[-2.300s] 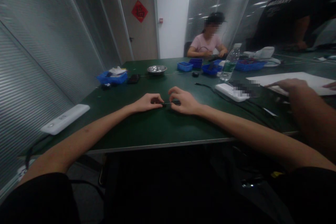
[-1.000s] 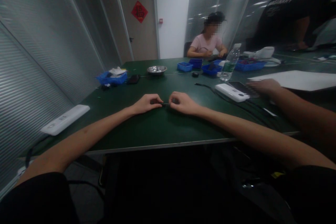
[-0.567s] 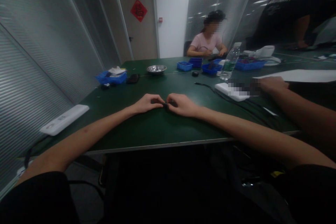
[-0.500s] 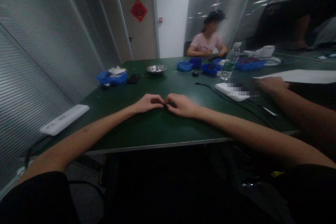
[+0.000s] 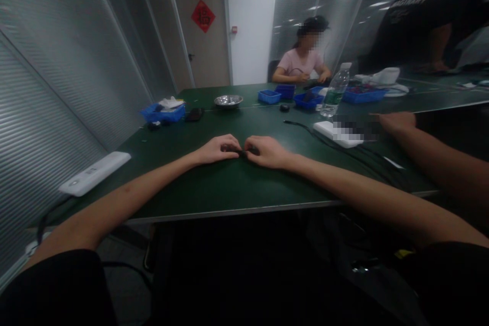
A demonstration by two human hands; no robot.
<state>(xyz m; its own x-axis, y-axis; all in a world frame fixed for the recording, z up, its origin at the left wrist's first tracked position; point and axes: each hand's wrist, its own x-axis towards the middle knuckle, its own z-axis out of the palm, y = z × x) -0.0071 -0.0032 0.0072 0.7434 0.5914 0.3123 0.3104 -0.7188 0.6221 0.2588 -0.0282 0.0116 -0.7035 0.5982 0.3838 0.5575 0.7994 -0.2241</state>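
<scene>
Over the green table (image 5: 206, 188), my two hands meet near the middle. My left hand (image 5: 217, 150) pinches a small dark piece (image 5: 242, 153) between thumb and fingers. From the other side my right hand (image 5: 267, 152) closes its thumb and fingertips on the same piece. The piece is thin and black, mostly covered by the fingers, so its kind cannot be made out. Beyond the hands stands a shallow metal bowl (image 5: 228, 106), its contents too small to tell.
White power banks or boxes lie at left (image 5: 95, 173) and right (image 5: 336, 134), with black cables. A water bottle (image 5: 336, 90) and blue trays (image 5: 269, 96) stand farther back. Another blue tray (image 5: 164, 113) is at left. A co-worker's arm (image 5: 431, 147) reaches in from the right.
My fingers have shifted slightly around the dark piece, and more of it shows between them. The co-worker's hand at right has moved a little, and a white sheet beside it has gone from there.
</scene>
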